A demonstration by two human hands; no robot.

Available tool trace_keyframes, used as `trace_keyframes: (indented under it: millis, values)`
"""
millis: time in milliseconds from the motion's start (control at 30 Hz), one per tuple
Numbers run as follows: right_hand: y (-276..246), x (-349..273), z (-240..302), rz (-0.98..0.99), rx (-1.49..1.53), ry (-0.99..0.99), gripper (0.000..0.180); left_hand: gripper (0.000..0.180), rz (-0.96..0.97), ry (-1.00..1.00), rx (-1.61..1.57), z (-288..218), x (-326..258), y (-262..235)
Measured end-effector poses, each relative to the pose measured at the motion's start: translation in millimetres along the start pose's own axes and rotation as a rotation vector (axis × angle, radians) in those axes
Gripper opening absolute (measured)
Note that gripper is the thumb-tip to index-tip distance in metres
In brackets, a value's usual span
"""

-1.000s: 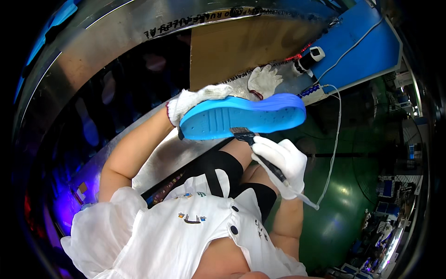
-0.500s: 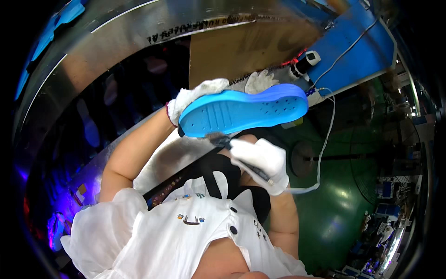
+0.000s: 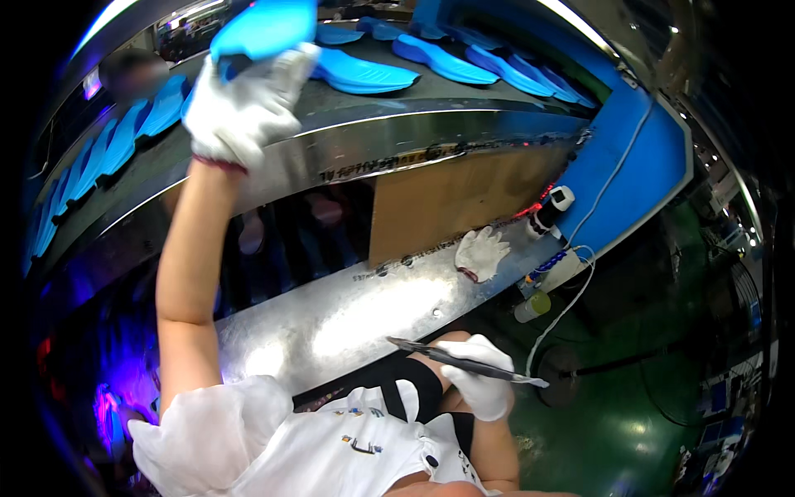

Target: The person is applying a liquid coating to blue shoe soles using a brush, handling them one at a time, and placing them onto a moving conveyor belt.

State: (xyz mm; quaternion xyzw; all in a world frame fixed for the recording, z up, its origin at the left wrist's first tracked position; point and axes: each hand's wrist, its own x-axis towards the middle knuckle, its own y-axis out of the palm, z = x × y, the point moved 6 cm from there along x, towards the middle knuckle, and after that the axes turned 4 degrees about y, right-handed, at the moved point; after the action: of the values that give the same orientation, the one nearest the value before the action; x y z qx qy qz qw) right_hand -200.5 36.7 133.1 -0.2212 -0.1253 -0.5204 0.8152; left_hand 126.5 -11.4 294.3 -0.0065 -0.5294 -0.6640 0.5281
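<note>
At the upper left, my left hand, in a white knitted glove, reaches far out and grips a blue shoe sole above the dark belt. The sole is partly cut off by the picture's top edge and slightly blurred. Low down in front of my body, my gloved right hand is closed around a slim dark brush. Its tip points left over the metal shelf, and a pale tube runs from its rear end up to the right.
Several blue soles lie along the dark belt behind a metal rail. A loose white glove rests on the shiny metal shelf. Beyond it stand a cardboard sheet, a black-and-white device and a blue panel.
My left hand has carried the sole from above the shelf up and left to the belt. My right hand has drawn the brush down and away from the sole. The view has tilted up.
</note>
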Motion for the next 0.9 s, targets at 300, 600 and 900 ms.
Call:
trace_keyframes:
  millis: [300,600,900]
  values:
    - [3,-12,-25,-0.072,-0.089,0.004,0.017,0.036,0.797,-0.084,-1.814,-53,-64,102]
    - [4,-26,-70,-0.366,0.253,0.256,0.021,0.028,0.473,-0.875,-2.496,5,-100,20]
    - [1,-25,-97,-0.511,0.269,0.305,0.022,0.019,-0.004,-0.619,-3.095,-19,-204,-264]
